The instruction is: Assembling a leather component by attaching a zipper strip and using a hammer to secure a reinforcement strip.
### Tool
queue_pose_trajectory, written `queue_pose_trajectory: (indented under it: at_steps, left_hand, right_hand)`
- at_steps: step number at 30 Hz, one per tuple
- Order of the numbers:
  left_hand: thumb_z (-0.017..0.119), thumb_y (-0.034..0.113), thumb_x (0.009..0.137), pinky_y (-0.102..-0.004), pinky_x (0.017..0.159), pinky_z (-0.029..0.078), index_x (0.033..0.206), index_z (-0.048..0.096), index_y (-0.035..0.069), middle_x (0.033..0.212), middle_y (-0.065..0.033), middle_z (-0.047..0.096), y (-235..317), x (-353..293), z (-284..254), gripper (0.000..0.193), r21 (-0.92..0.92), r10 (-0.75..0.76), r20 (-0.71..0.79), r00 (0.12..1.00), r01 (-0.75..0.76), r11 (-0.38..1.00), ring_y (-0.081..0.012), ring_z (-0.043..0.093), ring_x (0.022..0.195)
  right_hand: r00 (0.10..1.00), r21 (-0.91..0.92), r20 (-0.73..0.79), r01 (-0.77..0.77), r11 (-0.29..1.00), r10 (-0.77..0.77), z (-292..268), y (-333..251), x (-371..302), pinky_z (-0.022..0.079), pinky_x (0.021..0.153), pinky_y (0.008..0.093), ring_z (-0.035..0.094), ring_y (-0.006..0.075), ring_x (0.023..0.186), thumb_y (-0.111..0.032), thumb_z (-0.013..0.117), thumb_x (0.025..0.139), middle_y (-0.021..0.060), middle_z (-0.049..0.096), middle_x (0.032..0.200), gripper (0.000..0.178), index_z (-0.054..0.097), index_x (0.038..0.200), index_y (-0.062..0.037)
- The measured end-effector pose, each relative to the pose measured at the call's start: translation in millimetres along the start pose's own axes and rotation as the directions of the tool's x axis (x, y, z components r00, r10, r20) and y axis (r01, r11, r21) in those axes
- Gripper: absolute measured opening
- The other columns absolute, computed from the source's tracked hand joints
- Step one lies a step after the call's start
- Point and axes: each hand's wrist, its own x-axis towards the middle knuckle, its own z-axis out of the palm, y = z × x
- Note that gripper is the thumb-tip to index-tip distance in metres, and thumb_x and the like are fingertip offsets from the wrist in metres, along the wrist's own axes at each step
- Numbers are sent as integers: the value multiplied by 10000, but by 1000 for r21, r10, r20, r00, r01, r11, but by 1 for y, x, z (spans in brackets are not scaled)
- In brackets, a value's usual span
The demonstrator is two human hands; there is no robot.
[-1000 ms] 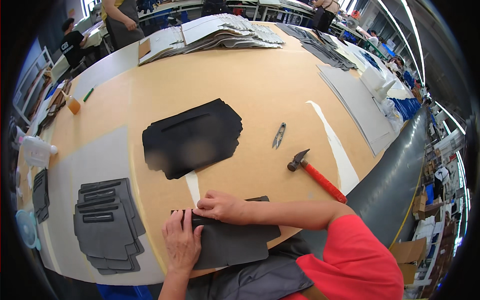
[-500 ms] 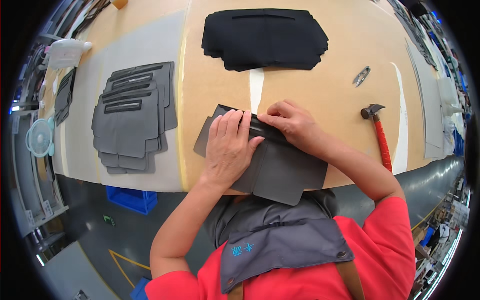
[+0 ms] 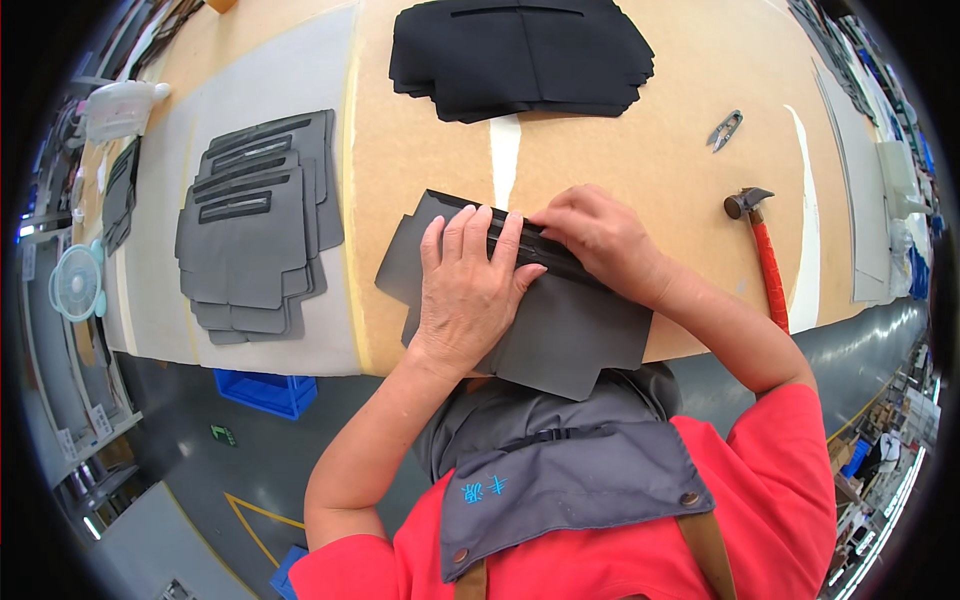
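Observation:
A dark grey cut panel (image 3: 560,335) with notched corners lies at the table's near edge, its near end hanging over. Along its far side runs a black strip (image 3: 565,262) with a slot in it. My left hand (image 3: 465,290) rests flat on the panel, fingers stretched over the strip and thumb out to the right. Just right of those fingertips, my right hand (image 3: 605,240) is closed in a pinch at the strip's far edge. The pinching fingertips are partly hidden by the hand itself.
Several grey panels with black slotted strips (image 3: 240,240) are stacked at left. A black panel stack (image 3: 520,60) lies beyond my hands. To the right are thread snips (image 3: 725,130) and a red-handled hammer (image 3: 765,255). A blue crate (image 3: 265,392) stands below the table edge.
Both hands have shifted a little to the right along the black strip, my right hand still pinching. The whole view has moved slightly, so the table things sit higher in the picture.

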Motion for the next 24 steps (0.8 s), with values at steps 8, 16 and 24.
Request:
queue_pose_trajectory:
  at_steps: [8,16,24]
  left_hand:
    - [680,343,959,-465,1089,417,1370,594,28,1307,-164,557,3,1,-1,525,-125,24,21,999,-21,992,-336,524,1259]
    - [702,293,943,-461,1129,405,1388,587,18,1336,-162,558,5,-1,3,536,-173,74,36,997,-67,983,-329,526,1291]
    - [685,296,955,-447,1127,420,1395,577,3,1340,-154,562,8,-2,-1,540,-72,96,47,994,-93,993,-331,531,1294]
  right_hand:
    - [998,40,-53,-22,999,24,1,-3,-14,560,789,392,661,297,917,-60,737,844,109,660,969,250,717,1093,-57]
    - [999,-5,-34,16,1000,-16,1,-2,-22,567,819,364,619,270,938,-52,660,783,100,627,1043,432,677,1211,8]
    - [997,-70,-18,68,995,-69,-1,-6,-29,570,816,364,635,271,945,-26,707,809,99,651,1027,399,708,1207,-47]
